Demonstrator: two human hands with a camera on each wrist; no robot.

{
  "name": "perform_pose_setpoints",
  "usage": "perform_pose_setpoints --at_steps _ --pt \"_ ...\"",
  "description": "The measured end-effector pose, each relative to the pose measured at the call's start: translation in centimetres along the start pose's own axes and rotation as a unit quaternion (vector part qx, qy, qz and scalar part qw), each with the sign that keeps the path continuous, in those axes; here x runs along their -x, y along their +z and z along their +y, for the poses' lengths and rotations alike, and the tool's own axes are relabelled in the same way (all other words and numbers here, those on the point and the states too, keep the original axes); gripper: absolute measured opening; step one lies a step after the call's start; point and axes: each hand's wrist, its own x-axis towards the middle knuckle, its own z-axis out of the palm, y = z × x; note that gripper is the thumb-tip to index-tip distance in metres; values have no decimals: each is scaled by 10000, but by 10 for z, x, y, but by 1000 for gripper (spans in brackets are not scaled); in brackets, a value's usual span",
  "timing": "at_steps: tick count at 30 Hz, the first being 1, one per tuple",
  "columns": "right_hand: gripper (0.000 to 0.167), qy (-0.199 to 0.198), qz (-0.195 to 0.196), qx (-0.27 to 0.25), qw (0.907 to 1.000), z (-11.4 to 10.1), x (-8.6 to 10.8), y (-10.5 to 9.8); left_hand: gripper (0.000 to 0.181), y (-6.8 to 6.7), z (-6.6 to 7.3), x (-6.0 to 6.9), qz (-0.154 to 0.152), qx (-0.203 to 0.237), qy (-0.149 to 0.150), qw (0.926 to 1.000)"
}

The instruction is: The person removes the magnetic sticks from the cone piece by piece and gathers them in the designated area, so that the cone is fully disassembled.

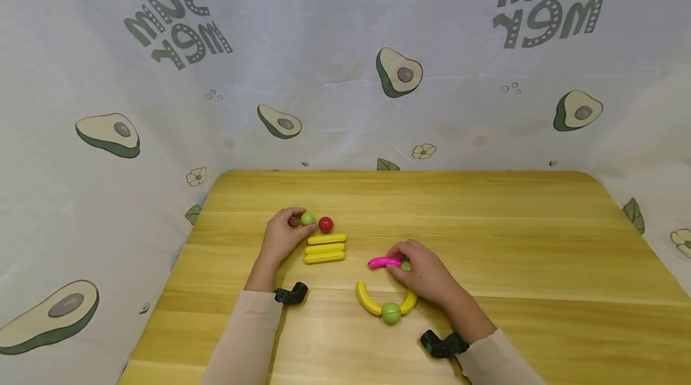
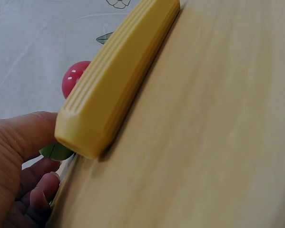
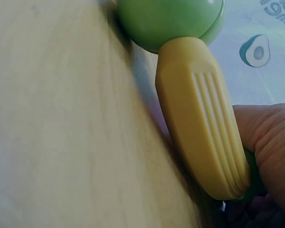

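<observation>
In the head view my left hand [image 1: 283,235] has its thumb and fingers round a green ball [image 1: 308,219], just left of a red ball [image 1: 326,225]. Several yellow straight rods [image 1: 325,248] lie side by side below them. My right hand [image 1: 423,271] pinches a pink curved rod [image 1: 382,262] near its right end, where a second green ball [image 1: 406,265] shows partly between the fingers. Nearer the body, two yellow curved rods [image 1: 367,299] meet at a larger green ball [image 1: 391,313], forming a U. The left wrist view shows a yellow rod [image 2: 109,85] close up, partly hiding the ball.
A wood-grain table [image 1: 513,241] carries all the pieces. White cloth [image 1: 335,31] printed with avocados hangs behind it and at both sides. Black wrist cameras [image 1: 444,344] sit on both forearms, the right one close to the U-shaped piece.
</observation>
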Motion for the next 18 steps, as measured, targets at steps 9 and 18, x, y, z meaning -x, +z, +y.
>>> perform_pose_setpoints --at_steps 9,18 --pt "16 61 -42 19 10000 0 -1 0 48 -1 0 1 -48 -27 16 10000" --pt "16 -51 -23 2 10000 0 0 -2 46 -1 0 0 -21 -1 105 9999"
